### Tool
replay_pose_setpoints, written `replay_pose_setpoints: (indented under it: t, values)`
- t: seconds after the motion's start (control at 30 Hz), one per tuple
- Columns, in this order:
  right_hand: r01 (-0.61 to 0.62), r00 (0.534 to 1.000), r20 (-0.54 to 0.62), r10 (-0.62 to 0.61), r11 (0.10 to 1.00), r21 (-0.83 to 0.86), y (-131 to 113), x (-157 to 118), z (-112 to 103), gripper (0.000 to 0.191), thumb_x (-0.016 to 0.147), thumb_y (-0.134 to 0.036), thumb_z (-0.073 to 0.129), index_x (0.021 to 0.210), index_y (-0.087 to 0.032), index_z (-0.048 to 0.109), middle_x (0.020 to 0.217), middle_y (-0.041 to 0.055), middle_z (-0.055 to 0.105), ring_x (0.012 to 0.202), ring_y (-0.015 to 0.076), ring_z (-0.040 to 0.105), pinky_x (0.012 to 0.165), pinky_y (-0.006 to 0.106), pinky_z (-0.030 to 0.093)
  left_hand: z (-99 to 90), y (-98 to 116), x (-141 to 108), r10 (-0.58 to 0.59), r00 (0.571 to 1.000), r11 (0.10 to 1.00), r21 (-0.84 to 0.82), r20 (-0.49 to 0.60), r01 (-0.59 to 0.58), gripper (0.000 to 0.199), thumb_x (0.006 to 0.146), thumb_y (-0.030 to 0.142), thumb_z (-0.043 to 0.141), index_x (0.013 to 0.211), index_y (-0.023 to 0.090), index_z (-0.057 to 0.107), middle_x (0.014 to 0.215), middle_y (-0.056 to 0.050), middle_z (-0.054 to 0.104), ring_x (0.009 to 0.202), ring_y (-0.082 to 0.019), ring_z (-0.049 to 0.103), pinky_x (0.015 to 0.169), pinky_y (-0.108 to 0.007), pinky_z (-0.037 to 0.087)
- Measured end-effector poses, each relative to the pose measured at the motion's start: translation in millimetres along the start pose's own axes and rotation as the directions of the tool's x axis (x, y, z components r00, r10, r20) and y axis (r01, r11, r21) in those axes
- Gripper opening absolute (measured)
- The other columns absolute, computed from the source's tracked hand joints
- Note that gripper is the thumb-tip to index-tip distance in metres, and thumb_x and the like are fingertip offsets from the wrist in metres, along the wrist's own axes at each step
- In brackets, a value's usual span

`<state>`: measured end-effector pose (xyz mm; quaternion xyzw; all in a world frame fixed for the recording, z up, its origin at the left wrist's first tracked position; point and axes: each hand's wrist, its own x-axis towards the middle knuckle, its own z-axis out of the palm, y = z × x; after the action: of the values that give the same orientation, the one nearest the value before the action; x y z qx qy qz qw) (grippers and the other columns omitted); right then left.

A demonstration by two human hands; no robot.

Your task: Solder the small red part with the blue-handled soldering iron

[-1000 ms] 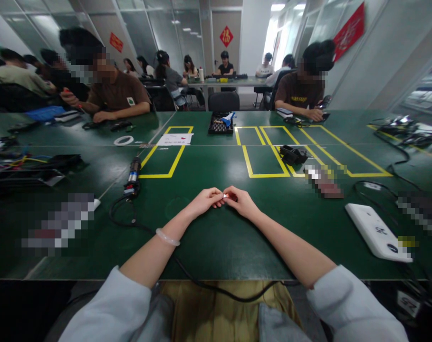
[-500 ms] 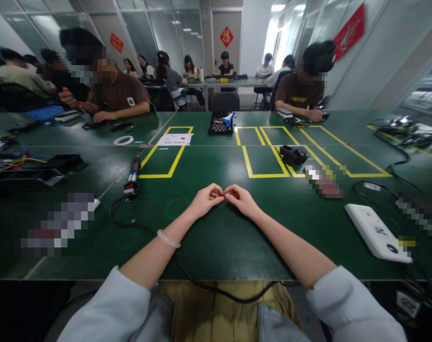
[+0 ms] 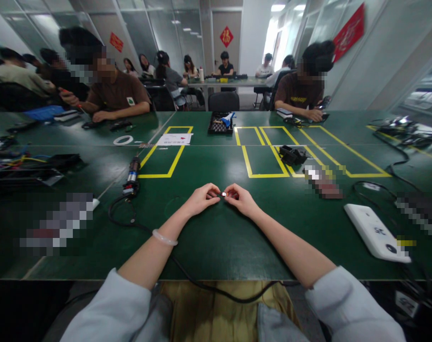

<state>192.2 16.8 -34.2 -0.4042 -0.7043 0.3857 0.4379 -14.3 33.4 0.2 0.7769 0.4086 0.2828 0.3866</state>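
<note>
A small red and white piece [image 3: 224,194] shows between my two hands, over the middle of the green table [image 3: 216,247]. My right hand [image 3: 239,197] pinches it between thumb and fingers. My left hand [image 3: 204,197] is just left of the piece, its thumb and fingertips curled close together at the piece's edge; whether it grips anything is too small to tell. A pale bracelet [image 3: 165,237] circles my left wrist.
On the left stands a cylindrical tool [image 3: 133,171] with a black cable. A white power bank [image 3: 376,232] lies at right, black parts [image 3: 293,155] further in. A black tray [image 3: 221,123] sits at the far side. Two people work across the table.
My left hand has shifted slightly left, widening the space between the hands. The small piece now shows a bright white face. My right hand has stayed nearly in place.
</note>
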Motion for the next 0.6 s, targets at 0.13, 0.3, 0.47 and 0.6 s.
replay_pose_setpoints:
  t: [0.13, 0.3, 0.47, 0.6]
  values:
    - [-0.032, 0.999, -0.002, 0.032, 0.999, -0.007, 0, 1, -1, 0.017, 0.079, -0.026, 0.062, 0.094, -0.018, 0.058, 0.078, -0.0010, 0.059, 0.067, 0.0114, 0.053, 0.064, 0.025, 0.044, -45.1, -13, -2, 0.025, 0.990, 0.946, 0.323, -0.140, 0.021, 0.033, 0.083, 0.041, 0.059, 0.107, 0.019, 0.060, 0.110, -0.008, 0.063, 0.102, -0.022, 0.060, 0.091, -0.036, 0.047]
    - [-0.050, 0.999, 0.006, 0.050, 0.999, -0.018, -1, 0, -1, 0.018, 0.079, -0.025, 0.062, 0.094, -0.017, 0.059, 0.076, -0.0018, 0.058, 0.064, 0.0107, 0.051, 0.063, 0.025, 0.043, -120.0, -46, -29, -0.079, 0.827, 0.611, 0.629, -0.556, 0.481, 0.047, 0.084, 0.041, 0.058, 0.123, 0.014, 0.057, 0.127, -0.017, 0.054, 0.119, -0.032, 0.049, 0.102, -0.047, 0.037]
    - [-0.050, 0.999, -0.003, 0.050, 0.997, -0.052, -2, 0, 0, 0.018, 0.079, -0.025, 0.063, 0.094, -0.017, 0.060, 0.078, -0.0010, 0.058, 0.065, 0.0110, 0.051, 0.064, 0.025, 0.042, -165.2, -72, -63, -0.370, 0.534, 0.352, 0.416, -0.761, 0.838, 0.072, 0.080, 0.051, 0.060, 0.137, 0.009, 0.043, 0.142, -0.023, 0.041, 0.127, -0.040, 0.042, 0.101, -0.052, 0.037]
    - [-0.057, 0.998, -0.008, 0.057, 0.997, -0.056, -3, 0, 0, 0.018, 0.078, -0.025, 0.064, 0.095, -0.017, 0.060, 0.079, -0.0002, 0.060, 0.066, 0.0113, 0.051, 0.065, 0.025, 0.042, -177.5, -80, -70, -0.528, 0.494, 0.319, 0.379, -0.690, 0.869, 0.071, 0.079, 0.050, 0.061, 0.134, 0.009, 0.041, 0.137, -0.024, 0.045, 0.121, -0.041, 0.048, 0.091, -0.052, 0.044]
